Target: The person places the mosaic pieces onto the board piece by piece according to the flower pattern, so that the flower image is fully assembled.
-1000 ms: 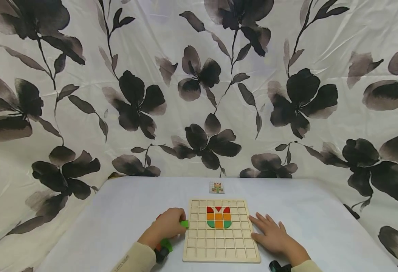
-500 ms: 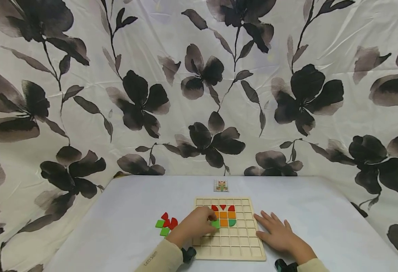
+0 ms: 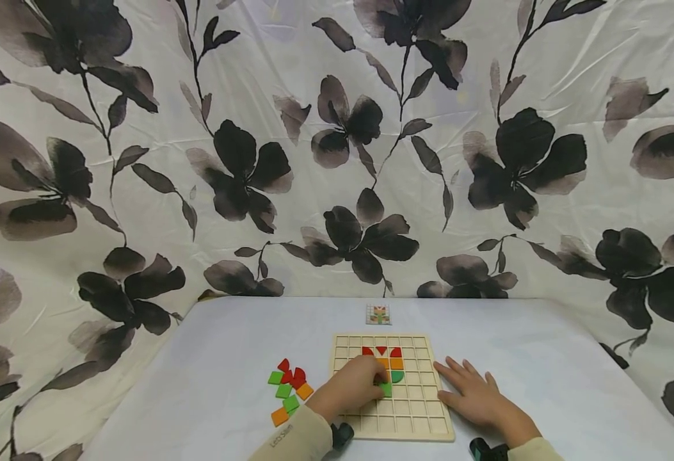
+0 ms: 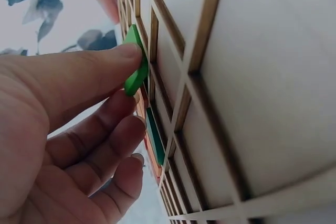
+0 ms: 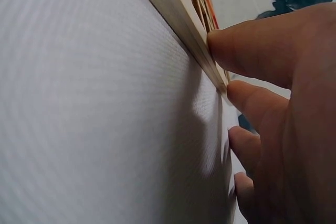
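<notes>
The left hand (image 3: 355,386) pinches a green square tile (image 4: 136,61) between thumb and index finger, over the wooden grid board (image 3: 411,422). In the head view this green tile (image 3: 386,390) is at the cell below the orange column. Red tiles (image 3: 395,352), orange tiles (image 3: 397,363) and a dark green rounded tile (image 3: 397,376) lie in the grid; the left hand covers part of them. The right hand (image 3: 477,400) has its fingers spread, and its thumb and index fingertip touch the board's right edge (image 5: 194,40).
Loose green (image 3: 283,390), red (image 3: 299,376) and orange tiles (image 3: 280,417) lie on the white table (image 3: 210,384) left of the board. A small pattern card (image 3: 378,314) lies behind the board. A flowered cloth (image 3: 313,192) hangs behind the table.
The left hand has moved right with the green tile, from beside the board's left edge to over the grid, uncovering the loose tiles. The right hand has stayed at the board's right edge.
</notes>
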`<control>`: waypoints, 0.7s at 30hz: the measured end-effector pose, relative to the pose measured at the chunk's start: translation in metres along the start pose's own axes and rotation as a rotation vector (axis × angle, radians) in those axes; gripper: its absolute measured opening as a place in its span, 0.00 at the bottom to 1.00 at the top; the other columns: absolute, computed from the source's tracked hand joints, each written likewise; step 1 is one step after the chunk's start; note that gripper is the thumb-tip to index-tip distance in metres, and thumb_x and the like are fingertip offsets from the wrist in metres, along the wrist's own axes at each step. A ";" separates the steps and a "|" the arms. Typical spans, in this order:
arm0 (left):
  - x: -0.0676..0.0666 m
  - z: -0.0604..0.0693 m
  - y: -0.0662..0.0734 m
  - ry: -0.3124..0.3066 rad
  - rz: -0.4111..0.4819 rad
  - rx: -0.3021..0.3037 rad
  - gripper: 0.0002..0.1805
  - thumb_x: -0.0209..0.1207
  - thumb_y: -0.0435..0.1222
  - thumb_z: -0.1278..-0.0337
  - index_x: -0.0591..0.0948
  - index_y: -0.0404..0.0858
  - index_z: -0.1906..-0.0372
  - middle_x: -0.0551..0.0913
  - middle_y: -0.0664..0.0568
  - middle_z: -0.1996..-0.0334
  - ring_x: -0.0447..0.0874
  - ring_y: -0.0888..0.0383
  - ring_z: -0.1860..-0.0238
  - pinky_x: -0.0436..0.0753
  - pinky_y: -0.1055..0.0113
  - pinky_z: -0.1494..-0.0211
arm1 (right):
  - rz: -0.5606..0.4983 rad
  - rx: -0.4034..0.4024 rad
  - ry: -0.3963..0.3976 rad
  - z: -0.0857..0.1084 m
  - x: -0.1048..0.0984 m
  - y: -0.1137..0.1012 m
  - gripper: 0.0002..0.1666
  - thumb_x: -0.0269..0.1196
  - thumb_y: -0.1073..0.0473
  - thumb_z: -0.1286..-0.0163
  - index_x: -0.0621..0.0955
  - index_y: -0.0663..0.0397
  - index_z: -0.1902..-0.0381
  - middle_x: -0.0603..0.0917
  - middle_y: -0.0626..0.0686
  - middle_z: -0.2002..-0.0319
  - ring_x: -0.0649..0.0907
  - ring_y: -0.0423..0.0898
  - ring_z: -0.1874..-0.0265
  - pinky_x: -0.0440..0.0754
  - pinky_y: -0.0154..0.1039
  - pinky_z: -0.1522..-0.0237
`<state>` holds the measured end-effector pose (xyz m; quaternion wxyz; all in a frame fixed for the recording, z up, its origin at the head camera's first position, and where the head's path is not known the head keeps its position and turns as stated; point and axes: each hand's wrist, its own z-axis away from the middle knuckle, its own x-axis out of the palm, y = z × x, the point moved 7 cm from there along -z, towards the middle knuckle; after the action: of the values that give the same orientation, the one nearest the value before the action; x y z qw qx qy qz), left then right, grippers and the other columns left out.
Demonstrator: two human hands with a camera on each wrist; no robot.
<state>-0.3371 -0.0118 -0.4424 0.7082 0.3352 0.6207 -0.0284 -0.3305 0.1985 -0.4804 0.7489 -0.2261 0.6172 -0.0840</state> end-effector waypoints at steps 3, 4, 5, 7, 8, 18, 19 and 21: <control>0.002 0.000 0.005 -0.010 -0.027 0.003 0.03 0.68 0.36 0.48 0.87 0.44 0.66 0.82 0.64 0.72 0.73 0.69 0.68 0.77 0.72 0.59 | 0.000 0.004 0.000 0.002 -0.002 0.001 0.38 0.55 0.37 0.32 0.66 0.43 0.29 0.61 0.58 0.26 0.53 0.70 0.27 0.39 0.77 0.37; 0.002 0.001 0.007 -0.011 -0.047 0.010 0.02 0.68 0.37 0.47 0.87 0.44 0.68 0.82 0.64 0.72 0.73 0.69 0.69 0.77 0.73 0.60 | -0.001 0.006 0.000 0.003 -0.003 0.001 0.38 0.55 0.37 0.32 0.66 0.43 0.29 0.61 0.58 0.26 0.53 0.70 0.27 0.39 0.77 0.37; 0.003 0.001 0.009 -0.013 -0.059 0.012 0.02 0.67 0.37 0.47 0.88 0.44 0.68 0.82 0.64 0.73 0.72 0.69 0.70 0.77 0.73 0.60 | -0.002 0.008 -0.001 0.004 -0.003 0.001 0.38 0.55 0.37 0.32 0.66 0.43 0.28 0.61 0.58 0.26 0.53 0.70 0.27 0.39 0.77 0.37; 0.003 0.001 0.013 -0.015 -0.098 0.026 0.03 0.67 0.37 0.46 0.88 0.43 0.71 0.81 0.63 0.76 0.70 0.68 0.73 0.76 0.73 0.63 | -0.005 0.011 -0.003 0.006 -0.004 0.002 0.38 0.55 0.37 0.32 0.66 0.43 0.28 0.61 0.58 0.26 0.53 0.70 0.27 0.39 0.77 0.36; 0.004 0.002 0.016 -0.014 -0.121 0.035 0.04 0.66 0.37 0.45 0.87 0.43 0.72 0.80 0.62 0.77 0.69 0.67 0.73 0.75 0.73 0.64 | -0.003 0.011 -0.003 0.006 -0.005 0.002 0.38 0.55 0.37 0.32 0.66 0.44 0.28 0.61 0.59 0.26 0.53 0.70 0.27 0.39 0.77 0.36; 0.002 0.010 0.020 0.005 -0.256 0.098 0.07 0.61 0.35 0.41 0.87 0.44 0.73 0.80 0.62 0.75 0.72 0.66 0.71 0.76 0.72 0.62 | -0.013 0.017 0.006 0.003 -0.003 0.005 0.38 0.55 0.37 0.32 0.66 0.42 0.28 0.61 0.57 0.26 0.53 0.68 0.27 0.39 0.76 0.35; 0.000 0.012 0.016 0.004 -0.235 0.096 0.07 0.61 0.35 0.41 0.87 0.44 0.71 0.82 0.62 0.73 0.75 0.66 0.69 0.78 0.71 0.59 | -0.016 0.018 0.006 0.002 -0.002 0.004 0.38 0.55 0.37 0.32 0.66 0.42 0.28 0.60 0.57 0.26 0.53 0.68 0.27 0.39 0.76 0.35; -0.006 0.017 0.005 -0.001 -0.178 0.071 0.07 0.60 0.37 0.40 0.88 0.44 0.65 0.85 0.61 0.67 0.80 0.65 0.62 0.80 0.68 0.52 | -0.016 0.017 0.006 0.000 0.000 0.002 0.38 0.55 0.37 0.32 0.66 0.41 0.28 0.61 0.56 0.26 0.53 0.68 0.27 0.39 0.75 0.35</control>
<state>-0.3216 -0.0183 -0.4345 0.6907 0.3036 0.6464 -0.1135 -0.3311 0.2004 -0.4810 0.7484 -0.2242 0.6167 -0.0959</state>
